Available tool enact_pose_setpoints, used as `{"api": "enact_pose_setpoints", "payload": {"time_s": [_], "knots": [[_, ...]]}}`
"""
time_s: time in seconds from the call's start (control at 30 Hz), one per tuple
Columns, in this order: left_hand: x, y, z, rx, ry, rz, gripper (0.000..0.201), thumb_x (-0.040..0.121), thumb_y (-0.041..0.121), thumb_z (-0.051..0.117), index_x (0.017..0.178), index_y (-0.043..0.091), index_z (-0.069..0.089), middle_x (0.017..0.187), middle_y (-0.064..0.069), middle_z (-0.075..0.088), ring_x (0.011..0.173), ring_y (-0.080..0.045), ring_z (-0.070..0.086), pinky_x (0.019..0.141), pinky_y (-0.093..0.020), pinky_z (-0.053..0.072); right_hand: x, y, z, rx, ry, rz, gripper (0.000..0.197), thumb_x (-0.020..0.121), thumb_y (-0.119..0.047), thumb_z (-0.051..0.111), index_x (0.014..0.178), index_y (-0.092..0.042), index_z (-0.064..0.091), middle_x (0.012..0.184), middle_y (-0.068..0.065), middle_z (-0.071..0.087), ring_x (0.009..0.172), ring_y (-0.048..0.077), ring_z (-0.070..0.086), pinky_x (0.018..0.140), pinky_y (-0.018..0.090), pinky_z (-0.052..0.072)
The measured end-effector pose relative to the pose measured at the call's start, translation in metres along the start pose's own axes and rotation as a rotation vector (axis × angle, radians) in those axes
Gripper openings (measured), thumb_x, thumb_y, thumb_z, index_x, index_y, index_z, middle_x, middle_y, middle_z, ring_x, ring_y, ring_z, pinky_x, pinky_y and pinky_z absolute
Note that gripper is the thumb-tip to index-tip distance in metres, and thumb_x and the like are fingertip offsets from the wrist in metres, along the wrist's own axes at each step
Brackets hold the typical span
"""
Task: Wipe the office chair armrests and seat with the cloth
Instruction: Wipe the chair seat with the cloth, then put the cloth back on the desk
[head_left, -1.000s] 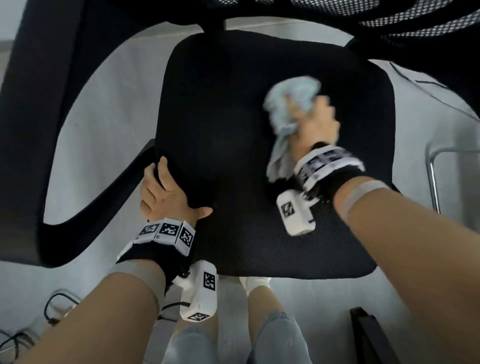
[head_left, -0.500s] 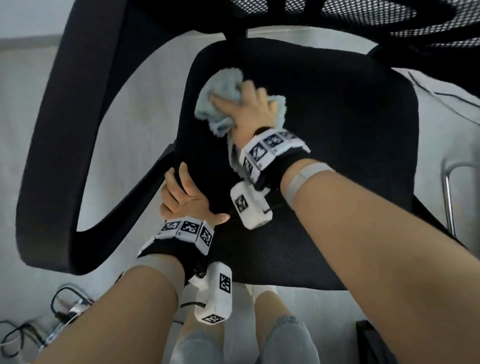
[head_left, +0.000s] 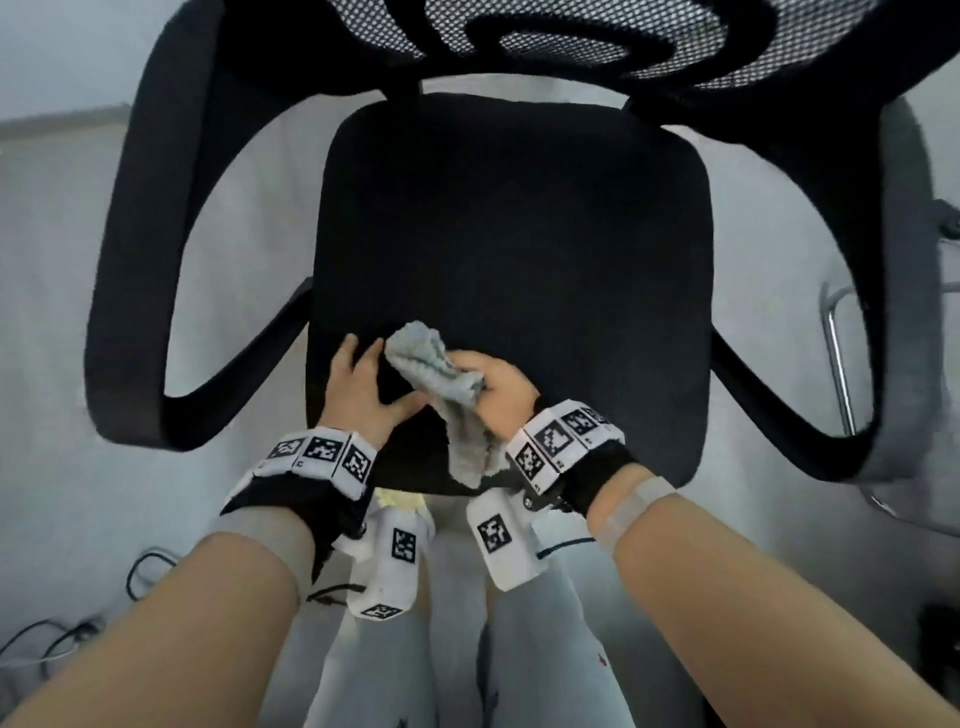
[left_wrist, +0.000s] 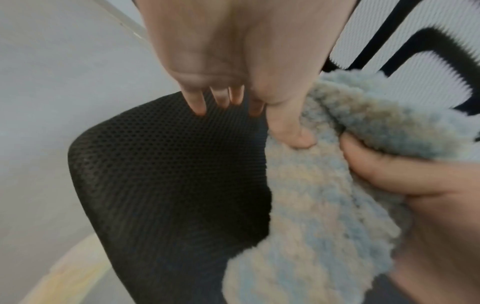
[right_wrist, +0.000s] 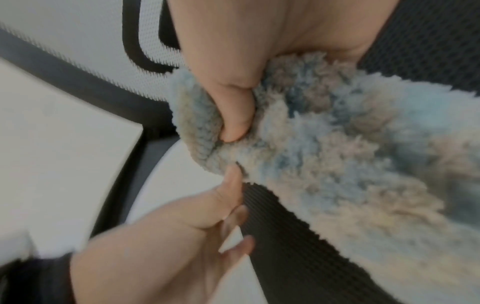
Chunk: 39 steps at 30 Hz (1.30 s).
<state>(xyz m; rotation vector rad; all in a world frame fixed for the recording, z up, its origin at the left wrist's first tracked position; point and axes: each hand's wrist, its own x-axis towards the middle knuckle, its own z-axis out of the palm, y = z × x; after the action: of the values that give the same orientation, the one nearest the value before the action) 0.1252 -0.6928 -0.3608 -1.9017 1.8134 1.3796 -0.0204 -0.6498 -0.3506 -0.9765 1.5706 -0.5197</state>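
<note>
The right hand (head_left: 506, 397) grips the fluffy blue-grey cloth (head_left: 436, 371) in a bunch, thumb and curled fingers (right_wrist: 237, 115) dug into it, at the front left part of the black mesh seat (head_left: 519, 234). The cloth's loose end hangs over the seat's front edge. The left hand (head_left: 358, 395) rests on the seat just beside it, fingers (left_wrist: 197, 102) straight and spread, thumb touching the cloth.

Both forearms are reaching forward side by side; the left hand (head_left: 361, 387) is lying flat with fingers straight, the right hand (head_left: 501, 397) is clenching its fingers.
</note>
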Motion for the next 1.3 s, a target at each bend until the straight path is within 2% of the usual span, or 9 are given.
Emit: {"api": "enact_pose_setpoints", "payload": {"time_s": [0.13, 0.2, 0.33, 0.53, 0.67, 0.8, 0.97, 1.17, 1.3], "knots": [[-0.044, 0.047, -0.006, -0.322, -0.092, 0.087, 0.062, 0.084, 0.04, 0.05, 0.136, 0.01, 0.034, 0.136, -0.002, 0.046, 0.124, -0.017, 0.046, 0.103, -0.023, 0.034, -0.047, -0.03, -0.039, 0.371, 0.011, 0.188, 0.035, 0.089, -0.004, 0.049, 0.122, 0.003, 0.041, 0.121, 0.026, 0.054, 0.112, 0.037, 0.052, 0.093, 0.036, 0.042], [-0.066, 0.076, -0.01, -0.377, -0.107, 0.1, 0.05, 0.09, 0.035, 0.044, 0.133, 0.01, 0.039, 0.129, -0.004, 0.052, 0.108, -0.009, 0.051, 0.087, -0.01, 0.039, -0.076, -0.043, -0.056, 0.605, 0.071, 0.179, 0.047, 0.085, -0.021, 0.059, 0.118, 0.008, 0.042, 0.097, 0.017, 0.058, 0.091, 0.025, 0.058, 0.083, 0.031, 0.048], [-0.112, 0.13, -0.021, -0.613, -0.251, 0.108, 0.038, 0.089, 0.049, 0.032, 0.091, 0.022, 0.058, 0.095, -0.005, 0.065, 0.089, -0.016, 0.06, 0.084, -0.033, 0.053, -0.133, -0.061, -0.088, 0.936, 0.14, 0.108, 0.034, 0.095, -0.019, 0.04, 0.119, 0.004, 0.044, 0.1, 0.01, 0.058, 0.094, 0.019, 0.058, 0.081, 0.03, 0.054], [-0.167, 0.178, -0.027, -0.615, -0.498, 0.149, 0.049, 0.078, 0.057, 0.04, 0.098, 0.017, 0.061, 0.1, -0.003, 0.069, 0.095, -0.017, 0.066, 0.082, -0.032, 0.054, -0.208, -0.083, -0.112, 0.991, 0.28, -0.012, 0.021, 0.095, -0.017, 0.039, 0.097, -0.015, 0.06, 0.096, 0.002, 0.065, 0.085, 0.01, 0.067, 0.081, 0.029, 0.056], [-0.195, 0.193, -0.025, -0.567, -0.526, 0.248, 0.024, 0.082, 0.04, 0.054, 0.094, 0.02, 0.061, 0.097, 0.001, 0.07, 0.093, -0.015, 0.068, 0.077, -0.028, 0.056, -0.258, -0.081, -0.109, 1.032, 0.565, -0.054, 0.017, 0.093, -0.012, 0.043, 0.094, -0.016, 0.059, 0.095, 0.001, 0.064, 0.078, 0.005, 0.068, 0.075, 0.024, 0.058], [-0.225, 0.21, -0.02, -0.436, -0.657, 0.395, 0.041, 0.061, 0.046, 0.067, 0.096, 0.025, 0.063, 0.109, 0.0, 0.068, 0.103, -0.017, 0.064, 0.09, -0.036, 0.05, -0.313, -0.073, -0.091, 1.024, 0.9, -0.048, 0.014, 0.089, -0.009, 0.05, 0.09, -0.017, 0.061, 0.092, 0.0, 0.064, 0.083, 0.01, 0.064, 0.086, 0.032, 0.053], [-0.281, 0.226, 0.014, -0.217, -0.888, 0.544, 0.03, 0.068, 0.029, 0.069, 0.095, 0.022, 0.061, 0.102, 0.002, 0.068, 0.095, -0.013, 0.066, 0.081, -0.029, 0.054, -0.391, -0.058, -0.05, 0.997, 1.319, -0.052, 0.009, 0.077, -0.02, 0.06, 0.084, -0.022, 0.066, 0.094, 0.001, 0.065, 0.095, 0.022, 0.063, 0.093, 0.04, 0.05], [-0.382, 0.208, 0.101, 0.092, -1.145, 0.647, 0.012, 0.078, 0.019, 0.065, 0.086, 0.025, 0.059, 0.092, 0.004, 0.067, 0.081, -0.007, 0.067, 0.074, -0.025, 0.055, -0.5, -0.025, 0.027, 1.026, 1.781, 0.056, 0.019, 0.086, -0.007, 0.055, 0.089, -0.024, 0.063, 0.079, -0.016, 0.07, 0.08, -0.001, 0.065, 0.079, 0.021, 0.054], [-0.46, 0.174, 0.164, 0.325, -1.353, 0.72, 0.016, 0.078, 0.02, 0.065, 0.09, 0.027, 0.057, 0.09, 0.009, 0.066, 0.071, 0.003, 0.066, 0.063, -0.015, 0.053, -0.563, -0.001, 0.095, 1.135, 2.068, 0.225, 0.019, 0.077, -0.026, 0.056, 0.095, -0.023, 0.061, 0.103, 0.008, 0.064, 0.103, 0.025, 0.06, 0.096, 0.045, 0.048]]}}
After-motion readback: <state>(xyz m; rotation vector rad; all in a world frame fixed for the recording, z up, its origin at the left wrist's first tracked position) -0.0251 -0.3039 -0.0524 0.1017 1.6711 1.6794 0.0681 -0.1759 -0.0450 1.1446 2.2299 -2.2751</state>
